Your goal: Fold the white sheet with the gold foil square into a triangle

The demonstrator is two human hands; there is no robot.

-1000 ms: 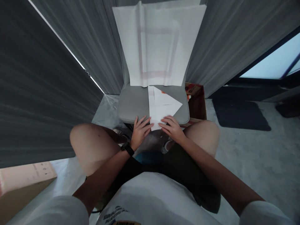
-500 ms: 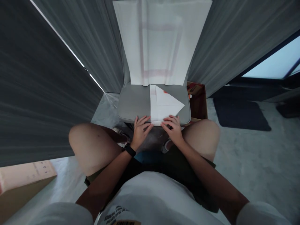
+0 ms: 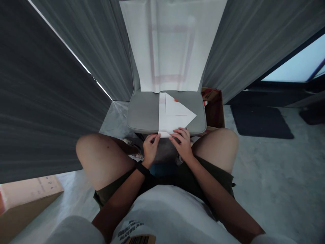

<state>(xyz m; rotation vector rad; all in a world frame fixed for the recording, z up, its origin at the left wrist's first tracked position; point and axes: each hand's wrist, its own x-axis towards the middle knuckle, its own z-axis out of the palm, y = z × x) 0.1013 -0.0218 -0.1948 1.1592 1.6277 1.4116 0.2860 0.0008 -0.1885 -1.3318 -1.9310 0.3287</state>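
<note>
A folded sheet of white paper (image 3: 172, 113) lies on the grey chair seat (image 3: 143, 112), its pointed end toward the right and a small orange mark near its upper slanted edge. Its near edge hangs slightly over the front of the seat and is turned up in a narrow flap. My left hand (image 3: 150, 147) pinches the near left corner of the paper between thumb and fingertips. My right hand (image 3: 183, 144) grips the same near edge farther right, thumb at the flap and fingers lying on top of the sheet.
A large white sheet (image 3: 172, 51) covers the chair's backrest. Behind the seat's right side stands an open cardboard box (image 3: 214, 110). Grey curtains (image 3: 101, 44) hang on both sides. A dark mat (image 3: 261, 122) lies on the floor at right, and another box (image 3: 30, 193) sits lower left.
The paper has shifted slightly left on the seat. My left hand's fingers have drawn in from a spread pose to a pinch at the corner. My right hand moved a little left with the paper.
</note>
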